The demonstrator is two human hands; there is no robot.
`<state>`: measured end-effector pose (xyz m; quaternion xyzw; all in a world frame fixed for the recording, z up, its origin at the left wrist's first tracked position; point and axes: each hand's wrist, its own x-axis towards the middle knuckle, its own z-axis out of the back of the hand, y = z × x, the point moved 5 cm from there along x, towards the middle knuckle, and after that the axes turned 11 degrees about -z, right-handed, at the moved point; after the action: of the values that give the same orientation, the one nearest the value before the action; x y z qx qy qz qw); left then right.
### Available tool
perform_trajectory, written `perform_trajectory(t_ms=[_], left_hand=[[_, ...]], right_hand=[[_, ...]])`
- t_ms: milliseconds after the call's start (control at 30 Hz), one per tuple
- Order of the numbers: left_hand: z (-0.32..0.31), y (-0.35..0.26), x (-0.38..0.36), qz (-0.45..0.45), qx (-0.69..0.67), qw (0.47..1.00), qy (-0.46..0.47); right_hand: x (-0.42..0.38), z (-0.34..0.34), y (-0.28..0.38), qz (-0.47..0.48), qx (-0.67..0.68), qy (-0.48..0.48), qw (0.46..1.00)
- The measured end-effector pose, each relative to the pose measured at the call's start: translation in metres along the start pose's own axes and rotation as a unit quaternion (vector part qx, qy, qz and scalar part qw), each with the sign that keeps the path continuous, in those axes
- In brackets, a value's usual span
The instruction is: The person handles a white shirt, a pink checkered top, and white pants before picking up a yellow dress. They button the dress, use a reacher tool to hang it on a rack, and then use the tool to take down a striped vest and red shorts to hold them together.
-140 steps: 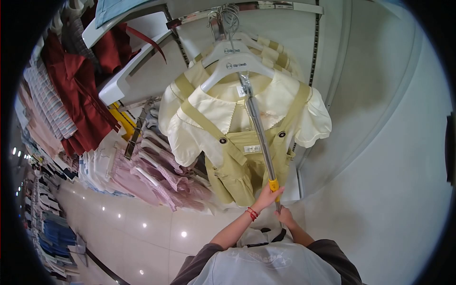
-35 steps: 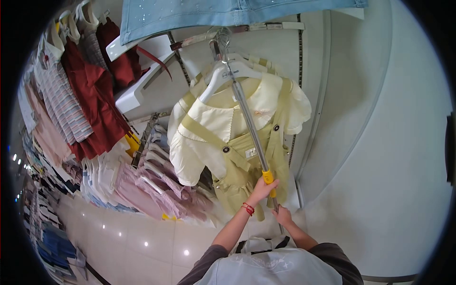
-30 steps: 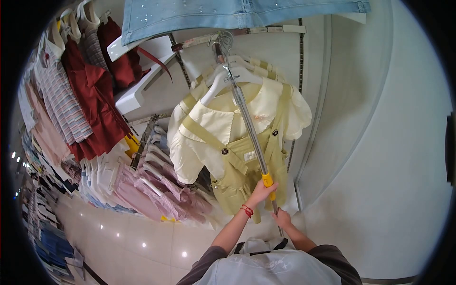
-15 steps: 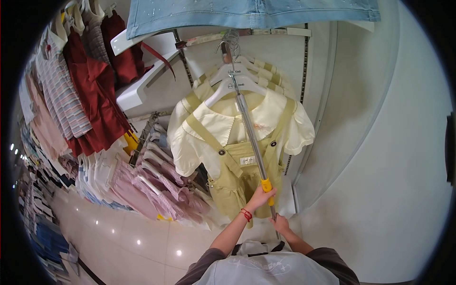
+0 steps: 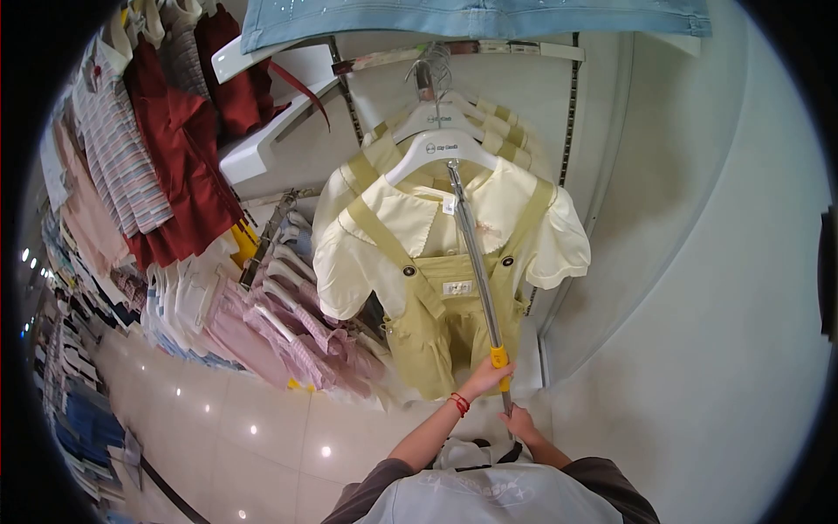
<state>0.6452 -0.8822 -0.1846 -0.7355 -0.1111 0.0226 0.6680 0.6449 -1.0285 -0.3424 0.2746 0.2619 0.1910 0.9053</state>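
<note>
The left hand (image 5: 487, 378), at the lower centre of the frame, is closed round the yellow grip (image 5: 500, 357) of a metal pole (image 5: 479, 271); the right hand (image 5: 521, 422), just below and to the right, clasps the pole's lower shaft; the pole slants up and leftward across the front of a hanging outfit, its tip by the middle of the front white hanger (image 5: 441, 147), though whether it is hooked there I cannot tell. The step in hand looks like steadying or lining up the pole at that hanger; any shift from here would call for both hands guiding the tip clear of the cloth. The outfit fills the centre of the frame: a cream blouse (image 5: 415, 214) with a wide scalloped collar and puffed sleeves, under an olive pinafore (image 5: 412, 349) with two dark buttons and a pale label (image 5: 456, 287); it hangs upright, with similar clothes close behind.
</note>
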Motion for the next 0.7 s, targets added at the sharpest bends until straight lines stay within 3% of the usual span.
perform_trajectory(t_ms=[367,700], left_hand=[[-0.017,0.013,-0.010,-0.048,0.003,0.997,-0.067],[-0.017,0.006,-0.009,-0.026,0.021,0.994,-0.108]], right_hand=[[-0.004,0.011,-0.008,0.032,0.004,0.002,0.999],[0.009,0.007,-0.020,0.026,0.019,0.032,0.999]])
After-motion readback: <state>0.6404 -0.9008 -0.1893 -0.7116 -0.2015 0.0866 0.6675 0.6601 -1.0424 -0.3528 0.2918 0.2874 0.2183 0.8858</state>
